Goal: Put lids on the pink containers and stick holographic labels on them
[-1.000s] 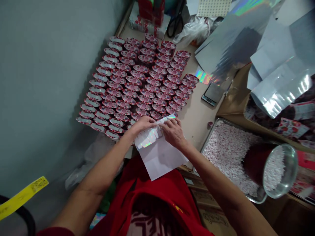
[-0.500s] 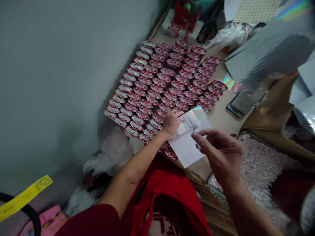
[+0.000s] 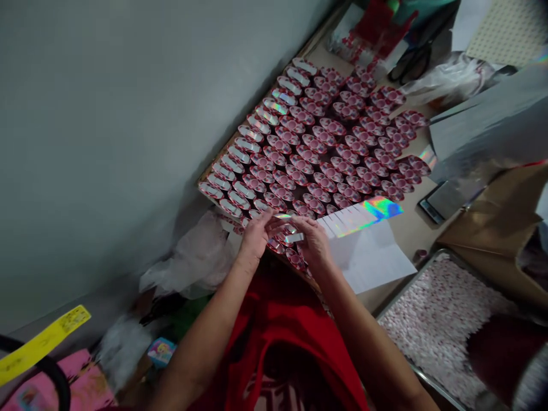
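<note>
So there's a shiny strip point(image 3: 282, 216) pinched in the fingertips of both the left hand point(image 3: 257, 233) and right hand point(image 3: 314, 241), over the near edge of the rows of red-and-white packs point(image 3: 319, 162). White paper point(image 3: 368, 260) lies just right, on the surface point(image 3: 417, 233), with the tray point(image 3: 445, 299) beyond.

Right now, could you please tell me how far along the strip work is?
Partway, it seems. The packs with pale strips, mostly along the wall side, look done. In hand is a small shiny strip, seemingly between the left hand and right hand. Left are most of the packs, their pink centres uncovered; the backing sheet still carries strips.
</note>
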The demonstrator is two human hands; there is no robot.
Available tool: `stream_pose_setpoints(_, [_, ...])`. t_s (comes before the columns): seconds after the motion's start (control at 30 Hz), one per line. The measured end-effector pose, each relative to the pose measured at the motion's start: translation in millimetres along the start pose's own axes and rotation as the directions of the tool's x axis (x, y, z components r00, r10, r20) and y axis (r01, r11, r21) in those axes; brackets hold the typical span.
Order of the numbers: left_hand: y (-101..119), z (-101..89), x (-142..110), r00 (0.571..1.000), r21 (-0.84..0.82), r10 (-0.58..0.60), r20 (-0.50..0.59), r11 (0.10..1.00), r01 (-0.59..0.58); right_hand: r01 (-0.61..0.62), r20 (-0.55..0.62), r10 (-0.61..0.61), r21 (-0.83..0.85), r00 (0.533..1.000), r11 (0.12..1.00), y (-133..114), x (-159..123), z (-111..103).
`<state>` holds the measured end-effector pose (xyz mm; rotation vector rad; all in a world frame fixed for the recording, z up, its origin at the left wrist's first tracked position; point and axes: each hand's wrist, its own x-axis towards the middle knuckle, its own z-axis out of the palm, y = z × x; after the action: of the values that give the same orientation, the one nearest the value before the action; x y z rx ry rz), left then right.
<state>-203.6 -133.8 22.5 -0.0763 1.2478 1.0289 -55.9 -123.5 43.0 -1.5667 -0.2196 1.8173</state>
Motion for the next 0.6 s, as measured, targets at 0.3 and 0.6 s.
stream_pose_setpoints(0.3, [6.8, -24.1, 16.8, 0.942, 0.342, 0.318, -0.108, 0.902, -0.265, 0.073, -0.115, -0.091, -0.154, 0.989, 0.985, 23.9, 1.8, 18.1])
stream_pose_setpoints(0.6, [39.0, -14.4, 53.4, 0.774, 0.799, 0.617, 0.143, 0.389, -0.458, 0.325, -0.266, -0.510, -0.518, 0.818, 0.791, 39.8, 55.1, 39.5])
